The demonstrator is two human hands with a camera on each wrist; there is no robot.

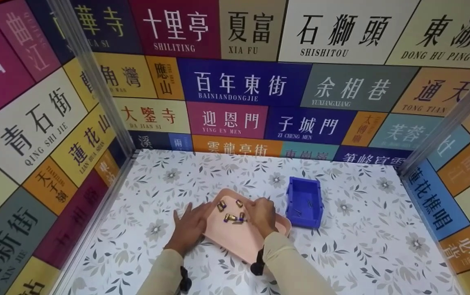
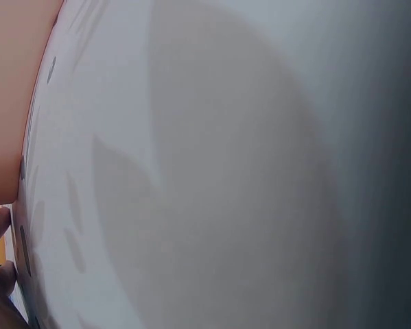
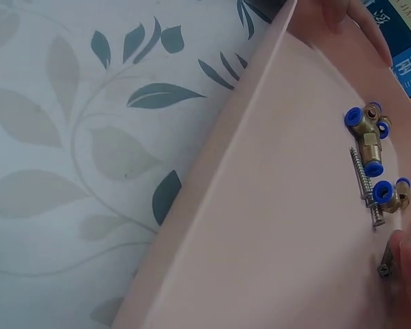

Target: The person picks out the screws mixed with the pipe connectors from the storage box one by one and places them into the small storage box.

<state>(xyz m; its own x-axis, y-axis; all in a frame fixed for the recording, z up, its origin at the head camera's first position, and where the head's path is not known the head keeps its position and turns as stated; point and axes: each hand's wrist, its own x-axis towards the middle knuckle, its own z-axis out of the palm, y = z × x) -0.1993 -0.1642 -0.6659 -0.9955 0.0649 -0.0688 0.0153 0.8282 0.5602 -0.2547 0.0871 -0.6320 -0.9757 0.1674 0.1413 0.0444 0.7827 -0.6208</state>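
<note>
A pink tray (image 1: pixel 231 241) lies at an angle on the table. Several brass fittings (image 1: pixel 231 217) with blue ends are gathered in its far part, and in the right wrist view screws (image 3: pixel 360 179) lie beside them. My left hand (image 1: pixel 190 225) rests at the tray's left edge with spread fingers, touching the rim. Inside the tray's right side, my right hand (image 1: pixel 261 215) has curled fingers and pinches a screw (image 3: pixel 385 263) at its fingertips, partly hidden. Only a few left fingers (image 2: pixel 5 274) show in the left wrist view.
Just right of the tray stands a blue bin (image 1: pixel 305 184) with a few thin screws (image 1: pixel 309 203) in it. A floral cloth (image 1: pixel 153 184) covers the table. Walls printed with signs (image 1: pixel 243 82) enclose the back and both sides.
</note>
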